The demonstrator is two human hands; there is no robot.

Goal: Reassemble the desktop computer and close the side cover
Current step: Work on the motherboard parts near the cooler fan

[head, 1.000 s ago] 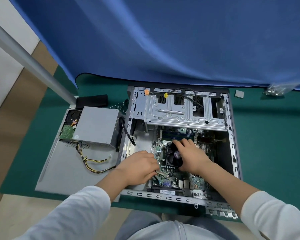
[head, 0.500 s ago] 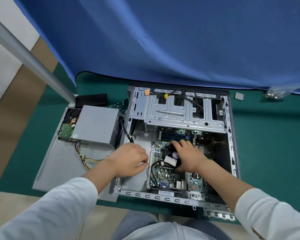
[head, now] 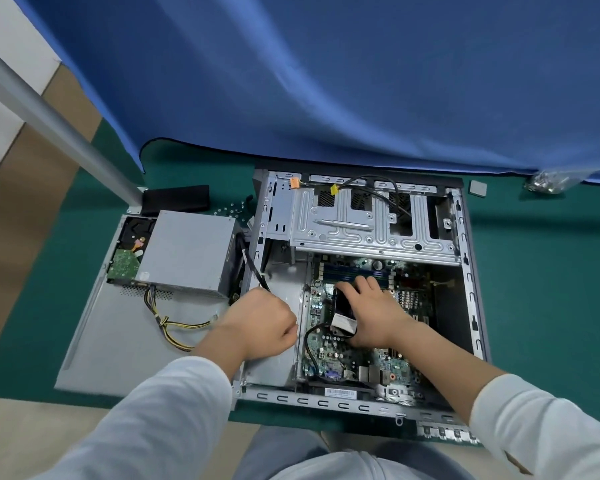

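We have the computer case lying on its side on the green mat, open face up, so that we can reach straight down onto the motherboard. Our right hand lies over the black CPU cooler in the middle of the board, fingers wrapped over its far edge and thumb against its near side — a clasp that steadies the cooler on the board, seemingly so it can be seated squarely. A thin black cable loops from beneath it across the board.

Our left hand is curled into a loose fist over the bare metal floor of the case, just beside the board; a thicker black lead runs into it from above, but whether the fingers pinch it we cannot tell.

The power supply sits outside the case on the detached side cover, its yellow and black wires trailing over the panel — parked there, we judge, to keep the interior clear. Both remain to be fitted, so the task is far from finished.
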